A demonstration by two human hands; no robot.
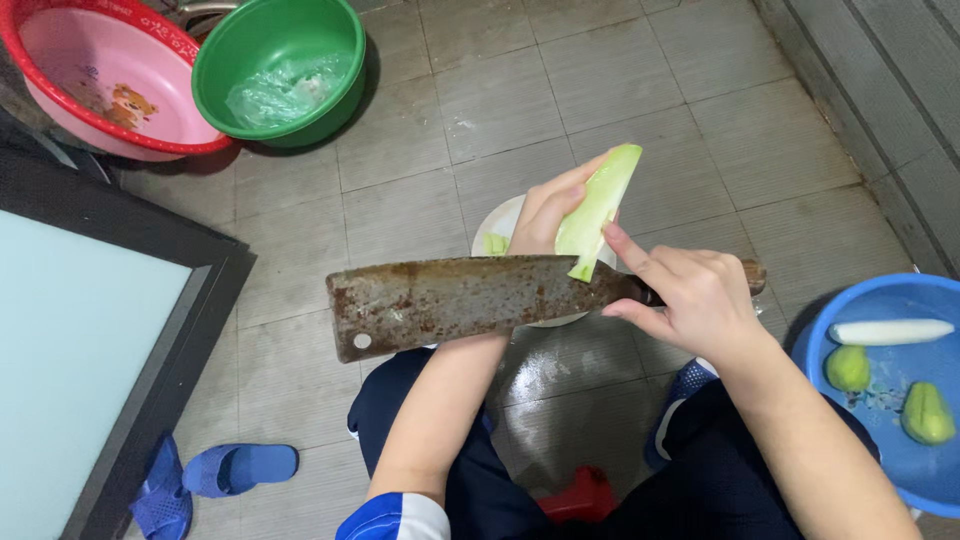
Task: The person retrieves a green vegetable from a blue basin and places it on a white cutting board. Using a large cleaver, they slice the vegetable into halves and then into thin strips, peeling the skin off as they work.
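Single head-worn view, looking steeply down over the person's own forearms and knees, close to the left hand [548, 212] and right hand [690, 295], tiled floor [640, 90] filling the frame, basins cut off at its edges.

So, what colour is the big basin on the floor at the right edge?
Blue plastic round basin, seen in the head view.

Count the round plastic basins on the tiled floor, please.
3: a red-rimmed pink plastic basin top left, a green plastic basin beside it, a blue plastic basin at right, partly cut off.
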